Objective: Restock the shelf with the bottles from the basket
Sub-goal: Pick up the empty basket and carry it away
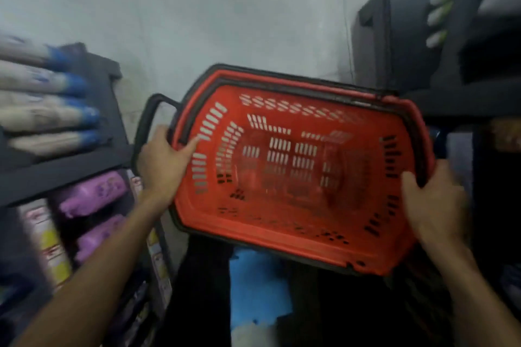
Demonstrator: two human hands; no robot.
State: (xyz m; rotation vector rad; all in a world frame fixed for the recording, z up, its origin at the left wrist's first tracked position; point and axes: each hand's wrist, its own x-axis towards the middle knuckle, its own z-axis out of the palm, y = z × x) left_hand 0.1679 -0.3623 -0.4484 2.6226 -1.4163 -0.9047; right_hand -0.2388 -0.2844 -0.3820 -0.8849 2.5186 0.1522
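I hold the red basket (282, 234) up in front of me with both hands, tilted so that I look straight into it, and its slotted bottom shows across the whole inside. My left hand (165, 162) has its grip curled over the short rim on the left. Its forefinger lies along the inner wall, just beside the black handle (145, 127) that swings out to that side. My right hand (435, 203) has its grip wrapped on the opposite short rim, thumb over the edge.

The red basket hangs above the grey floor (225, 14), between two dark shelves. On the left shelf (56, 170), white bottles with blue caps (48, 110) are ranged in a row on the upper board, and purple bottles (93, 194) sit on the board below. The right shelf (456, 104) carries pale bottles with green tops (439, 14), too blurred for me to make out further. The whole view is smeared.
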